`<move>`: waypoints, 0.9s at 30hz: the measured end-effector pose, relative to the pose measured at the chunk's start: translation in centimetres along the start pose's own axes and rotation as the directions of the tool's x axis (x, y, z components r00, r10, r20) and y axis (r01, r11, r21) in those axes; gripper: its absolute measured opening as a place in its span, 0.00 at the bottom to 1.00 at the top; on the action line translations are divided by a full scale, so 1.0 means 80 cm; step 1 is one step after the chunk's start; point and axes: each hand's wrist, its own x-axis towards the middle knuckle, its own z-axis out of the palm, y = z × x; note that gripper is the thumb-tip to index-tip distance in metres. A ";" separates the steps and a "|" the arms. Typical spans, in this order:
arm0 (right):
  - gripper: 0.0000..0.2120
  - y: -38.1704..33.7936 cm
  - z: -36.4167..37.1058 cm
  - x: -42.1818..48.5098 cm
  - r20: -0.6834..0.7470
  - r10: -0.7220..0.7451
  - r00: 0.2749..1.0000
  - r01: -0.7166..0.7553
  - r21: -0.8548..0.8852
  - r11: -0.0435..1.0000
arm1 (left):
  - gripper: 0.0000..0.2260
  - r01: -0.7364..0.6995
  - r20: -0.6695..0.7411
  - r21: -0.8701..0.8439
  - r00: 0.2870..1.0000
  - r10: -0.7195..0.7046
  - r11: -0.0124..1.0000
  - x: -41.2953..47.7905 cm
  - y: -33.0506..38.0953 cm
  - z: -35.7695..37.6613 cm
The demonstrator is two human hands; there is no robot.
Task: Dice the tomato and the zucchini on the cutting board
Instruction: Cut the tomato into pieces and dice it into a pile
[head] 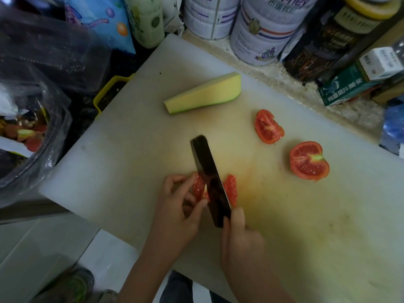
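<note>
a white cutting board [131,160] lies slanted on the counter, stained yellowish through its middle. close to the board's near edge the left hand [181,206] has its fingers curled and pinches a small tomato piece [198,189]. the right hand [240,239] is closed round the handle of a dark, broad knife [211,180], with one finger reaching forward beside the heel of the blade. the blade stands on edge through the tomato, its tip pointing toward the far edge of the board. the held piece sits against the blade's left side, and a thin tomato slice [231,190] lies just beside the blade on its right.

toward the board's right edge rest a tomato quarter [268,126] and a tomato half [309,160], both cut face up and apart from each other. near the far left part of the board lies a long zucchini piece [203,94], pale yellow flesh up, green skin along its lower side, well apart from the knife.

past the far edge stand two white tins [262,29], a dark tin [323,40] and a green box [349,86]. off the left edge sits a clear plastic bag [26,127] with scraps inside.
</note>
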 end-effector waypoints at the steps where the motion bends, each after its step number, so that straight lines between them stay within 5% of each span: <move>1: 0.06 -0.006 -0.004 0.014 -0.022 -0.040 0.999 0.040 -0.002 0.999 | 0.24 0.007 0.004 0.004 1.000 -0.007 1.000 0.000 0.000 0.000; 5: 0.04 -0.009 -0.020 0.050 0.041 -0.214 0.976 0.211 0.066 0.975 | 0.27 0.021 0.006 -0.010 1.000 -0.021 1.000 -0.003 -0.001 0.001; 9: 0.07 0.007 -0.045 0.024 -0.146 -0.238 0.960 0.257 0.124 0.959 | 0.29 0.013 0.023 -0.024 1.000 -0.012 1.000 -0.008 0.000 -0.004; 13: 0.07 0.011 -0.041 0.009 -0.157 -0.290 0.944 0.309 0.112 0.944 | 0.20 0.010 -0.044 -0.069 0.999 -0.013 0.998 -0.009 0.004 -0.006; 20: 0.05 0.002 -0.031 0.001 -0.073 -0.272 0.959 0.276 0.050 0.960 | 0.11 0.028 -0.242 0.112 0.970 0.000 0.993 -0.001 0.006 0.011; 27: 0.05 0.005 -0.020 -0.016 -0.087 -0.169 0.982 0.171 0.013 0.985 | 0.11 0.030 -0.276 0.159 0.961 0.015 0.987 -0.002 0.009 0.015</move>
